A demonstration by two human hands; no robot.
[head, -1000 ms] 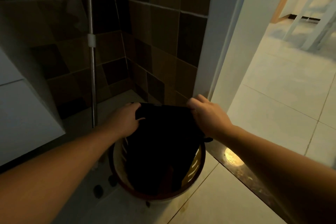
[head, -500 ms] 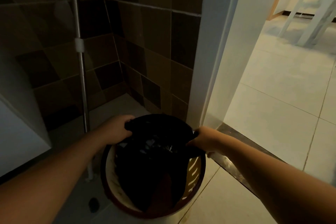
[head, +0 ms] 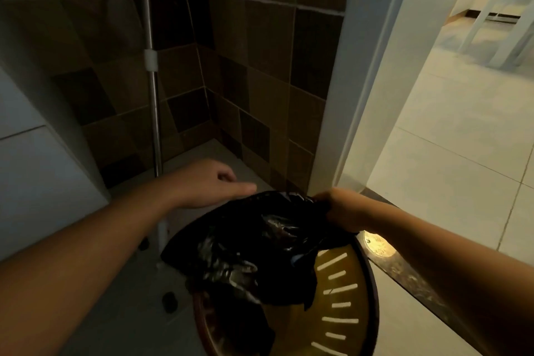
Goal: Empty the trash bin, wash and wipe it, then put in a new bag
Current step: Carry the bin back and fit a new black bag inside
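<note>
While hovering loose-fingered just above the bag (head: 254, 251), left hand (head: 208, 182) holds nothing; bag bunched over bin (head: 361, 298) on the floor; right hand (head: 344, 208) grips bag's gathered top at doorway.

No readable text, labels (or signs)

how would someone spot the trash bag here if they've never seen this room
Start at the white door frame beside the dark tiled wall. At its foot stands a round slotted bin. The trash bag is the crumpled, glossy black plastic bunched over the bin, gripped by the right hand.
</note>
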